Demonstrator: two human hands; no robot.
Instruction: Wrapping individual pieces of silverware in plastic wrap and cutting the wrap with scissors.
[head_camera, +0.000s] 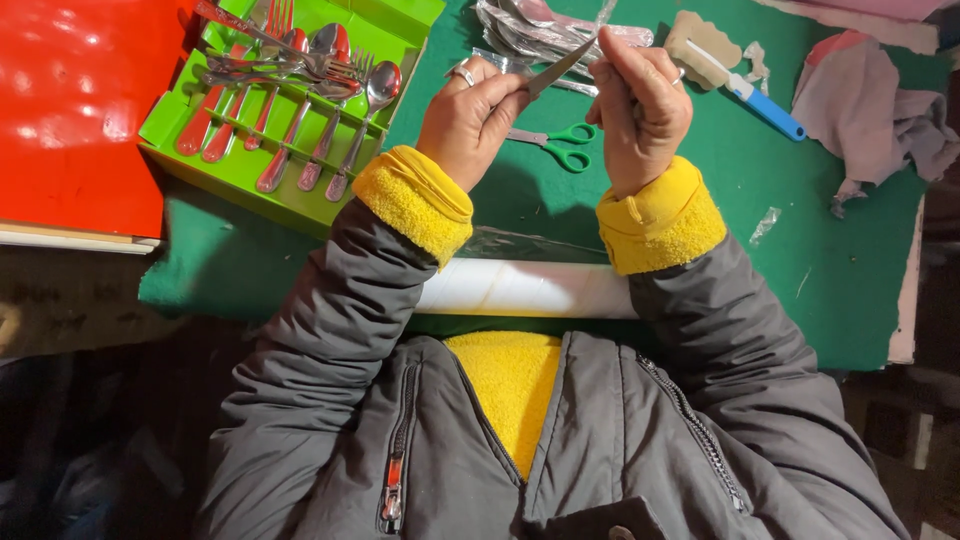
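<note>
Knife betw both grips: left hand & right hand closed on it.

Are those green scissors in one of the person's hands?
No, the green-handled scissors lie on the green mat between the wrists, while both hands grip a table knife.

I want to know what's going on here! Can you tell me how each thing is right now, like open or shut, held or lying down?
Knife: held up between both hands.
Left hand: closed on the knife.
Right hand: closed, pinching at the knife.
Green scissors: shut, lying flat on the green mat.
Green tray: open, full of spoons and forks.
White roll: lying on its side.
Blue-handled brush: lying untouched.
</note>
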